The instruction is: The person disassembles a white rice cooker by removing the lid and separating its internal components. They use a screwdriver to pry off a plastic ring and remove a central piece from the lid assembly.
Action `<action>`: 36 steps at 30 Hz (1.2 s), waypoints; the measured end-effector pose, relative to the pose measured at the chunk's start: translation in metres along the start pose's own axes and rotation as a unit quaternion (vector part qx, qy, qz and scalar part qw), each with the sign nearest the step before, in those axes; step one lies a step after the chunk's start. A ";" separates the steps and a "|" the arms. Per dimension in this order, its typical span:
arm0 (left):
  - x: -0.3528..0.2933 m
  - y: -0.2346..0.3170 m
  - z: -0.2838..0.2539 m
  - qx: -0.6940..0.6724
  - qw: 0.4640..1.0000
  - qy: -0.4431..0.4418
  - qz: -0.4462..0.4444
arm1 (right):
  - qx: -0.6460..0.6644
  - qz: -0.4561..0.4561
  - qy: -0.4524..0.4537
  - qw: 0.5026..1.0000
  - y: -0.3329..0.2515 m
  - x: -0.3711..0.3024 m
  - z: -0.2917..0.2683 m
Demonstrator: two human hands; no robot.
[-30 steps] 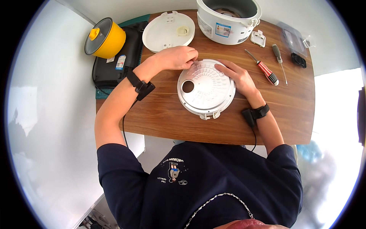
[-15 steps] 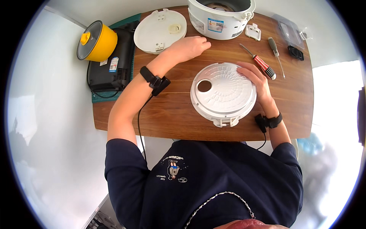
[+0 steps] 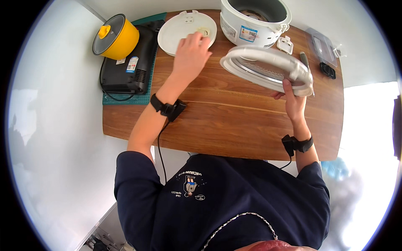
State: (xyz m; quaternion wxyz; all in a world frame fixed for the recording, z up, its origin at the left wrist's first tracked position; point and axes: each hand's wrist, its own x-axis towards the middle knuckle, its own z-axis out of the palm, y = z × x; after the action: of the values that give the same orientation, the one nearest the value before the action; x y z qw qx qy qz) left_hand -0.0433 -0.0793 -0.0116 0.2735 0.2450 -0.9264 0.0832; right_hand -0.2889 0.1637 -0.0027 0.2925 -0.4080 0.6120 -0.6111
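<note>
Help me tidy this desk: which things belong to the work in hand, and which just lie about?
In hand: ring-shaped lid frame, right hand; round white lid plate, left hand; rice cooker body.
Lying about: yellow pot, black appliance, clear plastic case.

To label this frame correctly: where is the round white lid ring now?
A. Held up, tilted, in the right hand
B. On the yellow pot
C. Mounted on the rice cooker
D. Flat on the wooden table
A: the right hand grips the tilted lid ring above the table.
</note>
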 end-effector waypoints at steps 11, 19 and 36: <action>-0.049 0.002 -0.034 -0.018 0.994 -0.107 -0.008 | 0.020 0.107 -0.016 0.994 -0.024 0.006 0.021; -0.084 0.056 -0.067 -0.108 0.981 -0.159 0.014 | 0.035 0.162 -0.072 0.984 -0.039 -0.009 0.025; -0.103 0.091 -0.080 -0.211 0.966 -0.144 0.023 | 0.032 0.266 -0.118 0.956 -0.024 -0.015 0.011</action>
State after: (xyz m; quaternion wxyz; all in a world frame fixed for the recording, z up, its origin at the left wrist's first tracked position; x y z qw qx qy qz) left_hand 0.0240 0.0646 -0.0025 0.1807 0.1700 -0.9579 -0.1445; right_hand -0.2683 0.1727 0.0179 0.5274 -0.2901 0.6399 -0.4777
